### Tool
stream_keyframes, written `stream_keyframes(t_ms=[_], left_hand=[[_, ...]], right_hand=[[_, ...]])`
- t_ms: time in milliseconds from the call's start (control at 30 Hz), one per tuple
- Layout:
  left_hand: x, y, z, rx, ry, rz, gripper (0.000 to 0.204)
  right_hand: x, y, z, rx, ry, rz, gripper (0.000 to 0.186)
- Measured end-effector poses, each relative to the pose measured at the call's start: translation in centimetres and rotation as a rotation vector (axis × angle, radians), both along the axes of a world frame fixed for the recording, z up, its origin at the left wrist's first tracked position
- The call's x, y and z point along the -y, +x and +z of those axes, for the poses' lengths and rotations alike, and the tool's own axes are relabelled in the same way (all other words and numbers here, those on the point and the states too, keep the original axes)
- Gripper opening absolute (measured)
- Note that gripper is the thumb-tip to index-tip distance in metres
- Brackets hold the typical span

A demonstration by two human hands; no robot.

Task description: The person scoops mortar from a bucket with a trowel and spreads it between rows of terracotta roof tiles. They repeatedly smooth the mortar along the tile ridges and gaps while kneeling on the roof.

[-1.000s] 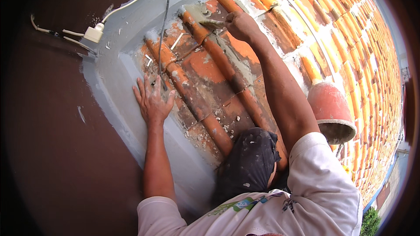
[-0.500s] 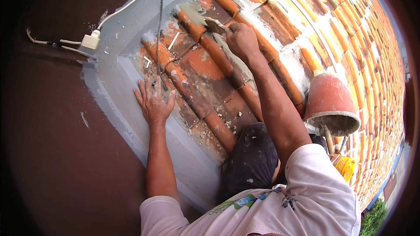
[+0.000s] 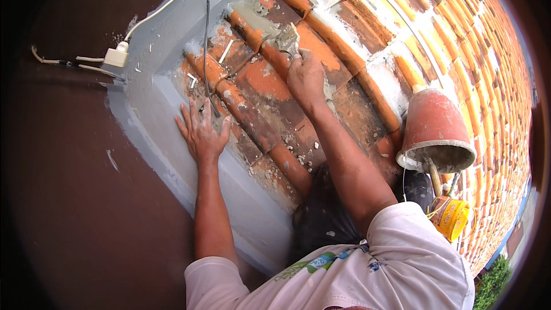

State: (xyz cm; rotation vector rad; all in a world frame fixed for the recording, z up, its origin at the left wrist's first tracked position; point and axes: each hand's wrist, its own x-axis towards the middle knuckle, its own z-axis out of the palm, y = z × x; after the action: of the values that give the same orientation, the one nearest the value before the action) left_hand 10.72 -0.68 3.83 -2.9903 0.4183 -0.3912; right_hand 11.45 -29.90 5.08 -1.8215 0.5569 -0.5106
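Note:
My right hand (image 3: 305, 80) grips a mortar-coated trowel (image 3: 288, 40) over the orange and weathered roof tiles (image 3: 255, 89), with grey mortar (image 3: 258, 23) along the upper ends of the tile rows and in the joint under my wrist. My left hand (image 3: 202, 132) is spread with fingers apart, resting at the edge of the grey-coated band (image 3: 160, 126) where it meets the tiles. A dark cable (image 3: 206, 34) runs down past my left fingertips. Small chips of debris lie on the tiles between my arms.
A dark brown wall (image 3: 69, 149) with a white electrical box (image 3: 117, 55) and wires is at the left. A red bucket (image 3: 436, 120) lies tipped on the right beside a yellow pail (image 3: 453, 218). A white tube (image 3: 423, 40) crosses the tiles, which stretch away rightward to a bright edge with greenery beyond.
My right hand has drawn the trowel down toward me and slightly left, tilting it upward. My left hand stays put. The view has shifted slightly, showing more of the yellow pail.

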Motion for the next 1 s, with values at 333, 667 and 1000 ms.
stream_keyframes(t_ms=[333, 667, 1000], left_hand=[[0.3, 0.2, 0.3, 0.021, -0.013, -0.01, 0.078], [0.4, 0.1, 0.6, 0.005, -0.003, 0.0, 0.078], [0.4, 0.1, 0.7, 0.028, -0.043, -0.014, 0.077]], right_hand=[[0.7, -0.3, 0.6, 0.027, -0.147, 0.089, 0.029], [3.0, 2.3, 2.6, -0.043, -0.604, 0.379, 0.024], [6.5, 12.3, 4.1, -0.04, -0.727, 0.363, 0.031]])
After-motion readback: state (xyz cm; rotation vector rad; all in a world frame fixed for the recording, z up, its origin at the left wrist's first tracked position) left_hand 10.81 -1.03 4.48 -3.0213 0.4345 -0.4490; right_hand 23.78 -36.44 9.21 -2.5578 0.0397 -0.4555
